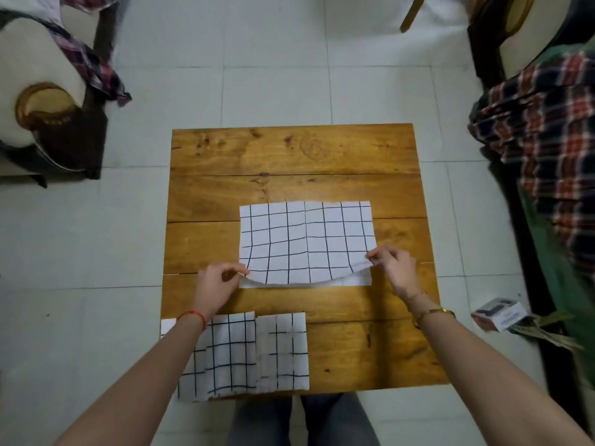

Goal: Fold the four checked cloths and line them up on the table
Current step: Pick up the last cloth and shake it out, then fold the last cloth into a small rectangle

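Observation:
A white cloth with a black grid (306, 243) lies spread in the middle of the wooden table (289, 156), its near edge lifted and folded over a lower layer. My left hand (215, 284) pinches its near left corner. My right hand (394, 268) pinches its near right corner. Two folded checked cloths lie side by side at the table's near left edge: one (225, 355) partly under my left forearm, the other (283, 349) just to its right. A further folded piece may lie under the left one; I cannot tell.
The table stands on a white tiled floor. A cushioned chair (48, 123) with plaid fabric is at the left. Plaid and green fabric (547, 140) drapes furniture at the right. A small box (497, 313) lies on the floor by the table's right side.

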`<state>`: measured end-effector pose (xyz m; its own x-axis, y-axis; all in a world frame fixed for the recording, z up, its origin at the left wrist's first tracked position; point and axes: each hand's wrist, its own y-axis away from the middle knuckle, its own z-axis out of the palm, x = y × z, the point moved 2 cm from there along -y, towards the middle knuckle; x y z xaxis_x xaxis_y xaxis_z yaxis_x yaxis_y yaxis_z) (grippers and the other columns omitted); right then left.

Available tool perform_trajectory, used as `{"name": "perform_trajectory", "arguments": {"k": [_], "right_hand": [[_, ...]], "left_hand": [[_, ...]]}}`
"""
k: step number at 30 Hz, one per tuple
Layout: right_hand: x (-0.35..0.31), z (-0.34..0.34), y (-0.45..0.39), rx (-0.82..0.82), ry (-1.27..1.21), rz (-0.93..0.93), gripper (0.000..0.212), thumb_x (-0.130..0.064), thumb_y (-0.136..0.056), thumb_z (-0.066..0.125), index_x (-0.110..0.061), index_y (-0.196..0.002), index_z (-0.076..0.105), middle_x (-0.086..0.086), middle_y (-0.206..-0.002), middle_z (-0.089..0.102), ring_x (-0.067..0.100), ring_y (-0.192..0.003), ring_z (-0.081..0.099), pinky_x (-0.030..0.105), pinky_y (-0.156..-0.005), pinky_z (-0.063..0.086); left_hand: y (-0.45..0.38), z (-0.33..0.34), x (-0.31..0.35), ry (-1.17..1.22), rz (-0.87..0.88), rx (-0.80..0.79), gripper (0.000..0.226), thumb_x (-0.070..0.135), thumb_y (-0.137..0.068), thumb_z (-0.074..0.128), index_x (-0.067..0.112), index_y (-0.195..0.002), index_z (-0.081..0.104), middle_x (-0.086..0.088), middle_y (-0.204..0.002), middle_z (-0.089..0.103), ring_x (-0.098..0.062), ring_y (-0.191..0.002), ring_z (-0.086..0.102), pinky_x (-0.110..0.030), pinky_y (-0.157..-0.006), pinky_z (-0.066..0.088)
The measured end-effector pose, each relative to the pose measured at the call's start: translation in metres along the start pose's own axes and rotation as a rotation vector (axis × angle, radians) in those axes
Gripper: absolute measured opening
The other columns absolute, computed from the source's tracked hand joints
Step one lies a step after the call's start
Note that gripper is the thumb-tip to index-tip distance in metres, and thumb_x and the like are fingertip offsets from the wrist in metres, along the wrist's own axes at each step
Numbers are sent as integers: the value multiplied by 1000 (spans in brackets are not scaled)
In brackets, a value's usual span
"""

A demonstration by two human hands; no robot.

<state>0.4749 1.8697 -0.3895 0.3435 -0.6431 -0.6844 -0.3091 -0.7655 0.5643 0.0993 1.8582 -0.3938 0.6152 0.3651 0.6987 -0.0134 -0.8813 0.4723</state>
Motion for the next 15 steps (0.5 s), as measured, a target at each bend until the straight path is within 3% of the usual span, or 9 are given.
{"name": "perform_trajectory", "arguments": {"k": [2, 7, 11, 15], "right_hand": [[11, 6, -1, 1, 50, -2, 28, -17, -94, 50, -13, -83, 75, -1, -91, 73, 17, -94, 63, 32, -87, 47], [31, 18, -3, -3, 207, -64, 21, -25, -96, 49, -20, -93, 69, 1, -76, 67, 23, -75, 63, 34, -68, 50], [29, 28, -9, 116, 379, -264, 18, -21, -95, 50, -13, -98, 65, 6, -93, 65, 24, -87, 59, 36, -75, 50], [3, 51, -22, 206, 563, -532, 32, -21, -91, 41, -8, -112, 62, 8, -106, 60, 22, -96, 50, 33, -84, 41]], "left_hand": [[-2, 10, -7, -25, 29, 25, 27, -1, -86, 65, 25, -88, 74, 8, -101, 71, -5, -99, 63, -27, -98, 48], [-8, 28, -23, -126, 23, 52, 34, -4, -88, 56, 24, -97, 72, 11, -107, 67, -11, -109, 56, -34, -102, 45], [-22, 36, -21, -196, 70, 108, 36, -5, -90, 48, 20, -107, 68, 4, -115, 64, -11, -112, 48, -37, -103, 44], [-53, 37, -10, -306, 176, 147, 37, 4, -93, 46, 22, -121, 60, 4, -125, 60, -15, -120, 46, -47, -105, 40]]}}
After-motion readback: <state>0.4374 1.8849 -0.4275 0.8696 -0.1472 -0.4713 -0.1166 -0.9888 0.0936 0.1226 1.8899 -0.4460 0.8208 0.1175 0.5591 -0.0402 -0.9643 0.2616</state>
